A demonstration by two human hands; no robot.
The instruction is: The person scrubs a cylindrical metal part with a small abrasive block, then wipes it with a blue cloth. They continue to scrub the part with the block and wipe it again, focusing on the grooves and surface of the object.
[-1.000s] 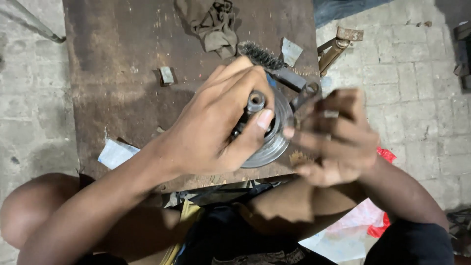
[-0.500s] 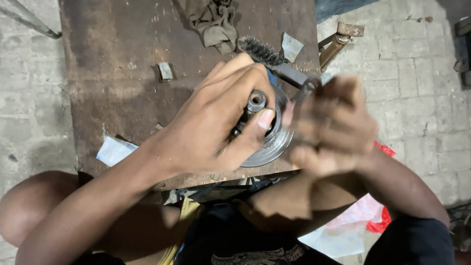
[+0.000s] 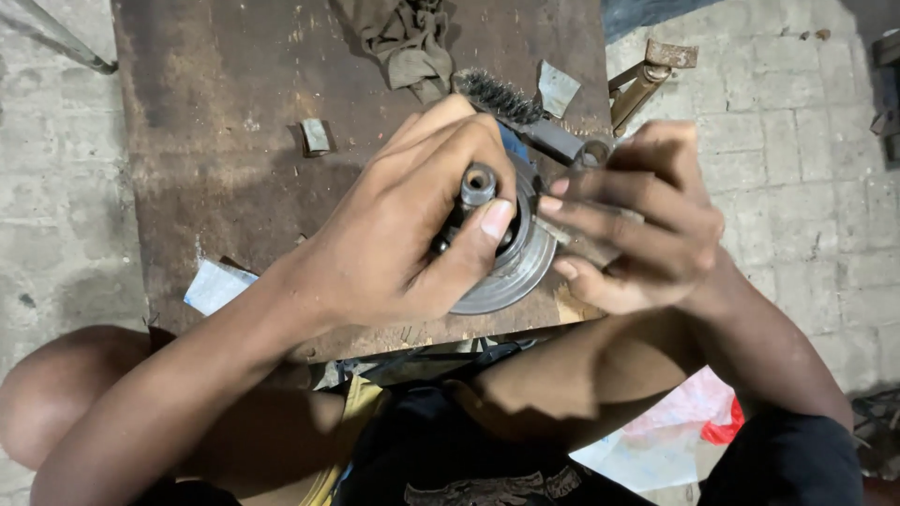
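My left hand (image 3: pixel 403 230) grips a dark metal shaft (image 3: pixel 475 187) with a hollow round end, standing up from the middle of a grey stepped metal disc (image 3: pixel 511 272) on the rusty table (image 3: pixel 225 159). My right hand (image 3: pixel 637 220) is closed around a flat metal tool (image 3: pixel 586 155) whose ring-shaped end sticks out above the fingers, right beside the disc. Much of the disc is hidden under both hands.
A wire brush (image 3: pixel 502 98) lies behind the disc, next to a crumpled rag (image 3: pixel 408 42) and a scrap of paper (image 3: pixel 556 89). A small metal block (image 3: pixel 316 136) sits mid-table. A rusty brass-coloured tool (image 3: pixel 642 80) lies on the brick floor at right.
My right hand has swung up and toward the disc with the tool, from a blurred position lower down. My left hand shifted slightly up while keeping its grip on the shaft.
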